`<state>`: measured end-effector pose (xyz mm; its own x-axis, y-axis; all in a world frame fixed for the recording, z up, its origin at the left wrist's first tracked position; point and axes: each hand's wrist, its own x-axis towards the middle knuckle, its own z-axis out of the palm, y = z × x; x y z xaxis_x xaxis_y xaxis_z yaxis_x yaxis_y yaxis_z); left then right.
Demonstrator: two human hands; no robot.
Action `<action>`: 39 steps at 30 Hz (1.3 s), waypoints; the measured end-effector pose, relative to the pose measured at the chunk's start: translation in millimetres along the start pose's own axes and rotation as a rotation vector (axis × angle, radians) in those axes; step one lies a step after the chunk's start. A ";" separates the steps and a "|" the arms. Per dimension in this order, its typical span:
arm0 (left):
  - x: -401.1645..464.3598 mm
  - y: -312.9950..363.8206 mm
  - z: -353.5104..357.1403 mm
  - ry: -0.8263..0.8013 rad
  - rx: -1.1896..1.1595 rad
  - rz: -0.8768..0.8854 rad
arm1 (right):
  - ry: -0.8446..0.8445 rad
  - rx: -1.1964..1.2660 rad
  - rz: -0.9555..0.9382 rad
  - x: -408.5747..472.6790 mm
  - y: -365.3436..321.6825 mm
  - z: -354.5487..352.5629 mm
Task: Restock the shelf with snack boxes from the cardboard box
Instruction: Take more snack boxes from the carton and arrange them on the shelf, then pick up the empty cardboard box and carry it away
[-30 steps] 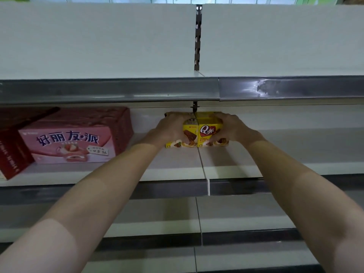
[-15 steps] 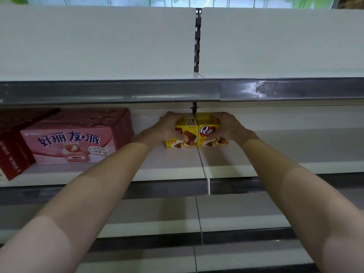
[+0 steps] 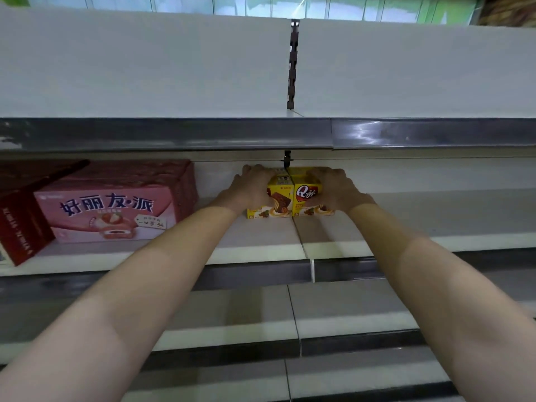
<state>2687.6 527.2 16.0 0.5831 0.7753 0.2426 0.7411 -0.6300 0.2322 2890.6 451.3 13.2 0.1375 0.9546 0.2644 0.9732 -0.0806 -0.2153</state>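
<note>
— What's biggest in front of you?

— The shelf (image 3: 261, 248), white boards with grey front rails, stacked in tiers. I look at the middle tier, under the rail of the one above. A dark slotted upright (image 3: 293, 65) runs down the back wall at the seam between two panels.

— What stands on that tier?

— Far left, a dark red box (image 3: 20, 224), partly cut off by the edge. Just right of it, touching or nearly so, a large pink box (image 3: 116, 207) with blue lettering and a strawberry cake picture.

— And the snack boxes?

— Two small yellow ones stand side by side, touching, far back on the tier at the seam, well right of the pink box. The left yellow box (image 3: 275, 200) shows a chocolate cake; the right yellow box (image 3: 307, 195) shows a red heart logo.

— Your hands?

— My left hand (image 3: 251, 188) wraps the left box's outer side and top, fingers curled around it. My right hand (image 3: 333, 188) does the same on the right box, fingers over its top, thumb on its front. Both are grasping, pressing the pair together.
</note>
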 end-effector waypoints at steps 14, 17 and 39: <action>-14.9 36.1 4.0 0.099 -0.207 0.449 | 0.267 0.035 0.266 -55.3 -32.3 -8.7; -28.2 50.5 7.8 0.075 -0.287 0.557 | 0.325 0.009 0.305 -83.0 -35.2 -4.4; -218.6 269.6 147.9 -0.488 -0.277 1.182 | 0.549 -0.027 1.133 -452.4 -4.0 62.5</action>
<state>2809.2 194.5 -113.7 0.9330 -0.3505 0.0812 -0.3577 -0.8792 0.3147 2813.0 37.7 -164.4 0.9482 0.1019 0.3010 0.2619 -0.7870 -0.5586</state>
